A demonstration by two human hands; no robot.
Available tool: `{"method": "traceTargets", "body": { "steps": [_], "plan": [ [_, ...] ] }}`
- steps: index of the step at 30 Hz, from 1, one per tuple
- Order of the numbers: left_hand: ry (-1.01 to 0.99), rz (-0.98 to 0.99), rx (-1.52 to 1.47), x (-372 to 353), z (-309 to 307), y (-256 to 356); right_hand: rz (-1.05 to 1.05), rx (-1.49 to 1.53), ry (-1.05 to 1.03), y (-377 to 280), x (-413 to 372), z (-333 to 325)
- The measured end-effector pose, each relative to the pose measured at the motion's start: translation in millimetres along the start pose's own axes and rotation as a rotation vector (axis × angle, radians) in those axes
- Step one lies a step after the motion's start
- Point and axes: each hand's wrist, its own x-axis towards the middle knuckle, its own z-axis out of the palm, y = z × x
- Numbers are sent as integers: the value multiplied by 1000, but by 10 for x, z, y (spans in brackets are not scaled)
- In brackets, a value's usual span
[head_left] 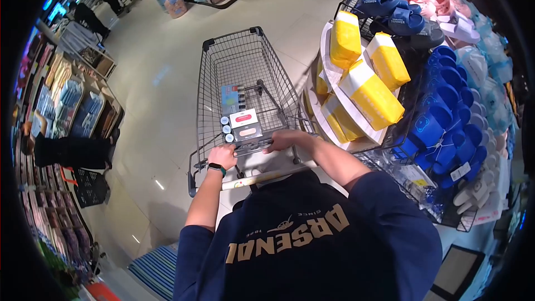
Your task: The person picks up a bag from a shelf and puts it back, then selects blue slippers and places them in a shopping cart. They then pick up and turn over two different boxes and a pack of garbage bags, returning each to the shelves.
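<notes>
A shopper stands behind a wire shopping cart [245, 61] in a store aisle, both hands on its rear end. The left hand [222, 156], a dark watch [216, 166] on its wrist, is closed in a fist on the cart's back rail, just ahead of the pale handle bar [264, 177]. The right hand [286, 140] has its fingers curled over the top wire of the fold-out seat flap; it grips nothing besides the cart.

Between the two hands and just beyond them, small goods sit on the seat shelf: a flat pack with a red label [245, 125] and a row of round-capped pieces [225, 129] beside it. A blue box [231, 98] leans farther ahead of the hands. The shelf's closer mesh probably suits such small items better than the deep basket.

The hands are set well apart, a grip that appears to steady the cart on the smooth floor [161, 95].

To the right of the right hand, yellow packages [370, 92] are heaped on a display, with blue slippers [446, 117] hanging beyond. Well to the left of the left hand, another person in black [69, 151] stands at the shelves, a black basket [89, 187] nearby on the floor.
</notes>
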Motion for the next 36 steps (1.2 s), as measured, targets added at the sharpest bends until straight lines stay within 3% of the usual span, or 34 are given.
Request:
{"method": "traceTargets", "body": {
  "steps": [4, 8, 16, 26, 30, 36],
  "plan": [
    [16, 59, -40, 314, -78, -297, -67, 22, 117, -55, 214, -189],
    [37, 100, -40, 569, -133, -522, 189, -160, 203, -347, 174, -423],
    [-1, 170, -39, 1049, -291, -845, 268, -75, 247, -414, 419, -710],
    [-28, 240, -34, 1626, -322, -1226, 147, 136, 211, -418, 676, -1092],
    [-90, 232, -50, 1895, -407, -1316, 75, 49, 149, -317, 870, -1300],
    [-123, 252, -64, 2451, -494, -1548, 48, 399, 141, -256, 1082, -1718]
  ]
}}
